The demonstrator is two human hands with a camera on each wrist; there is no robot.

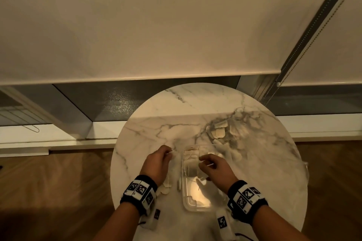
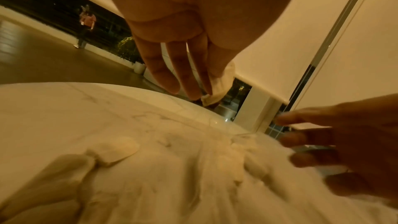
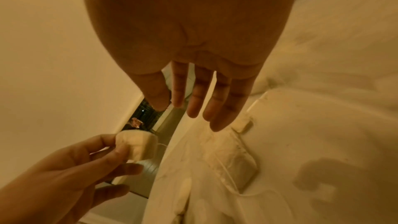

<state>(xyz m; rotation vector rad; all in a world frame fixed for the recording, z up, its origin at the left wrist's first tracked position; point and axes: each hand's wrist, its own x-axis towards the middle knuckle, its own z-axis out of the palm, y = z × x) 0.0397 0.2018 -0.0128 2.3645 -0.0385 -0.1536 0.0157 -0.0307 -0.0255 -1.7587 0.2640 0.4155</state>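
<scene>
With left hand (image 1: 156, 162), pinching bag (image 3: 137, 144); with right hand (image 1: 215, 166), pinching tag (image 1: 210, 164) over box (image 1: 197, 209) near table's (image 1: 195, 103) front edge. Risking tearing bag by pulling hands apart hard.

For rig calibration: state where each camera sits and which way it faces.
Head: on the head, facing down at the round white marble table; left hand and right hand show.
Left wrist: on the left wrist, looking along the left hand at the small white pouch it pinches.
Right wrist: on the right wrist, looking along the right hand over the clear plastic container.
Shared: both wrist views show that pouch.
</scene>
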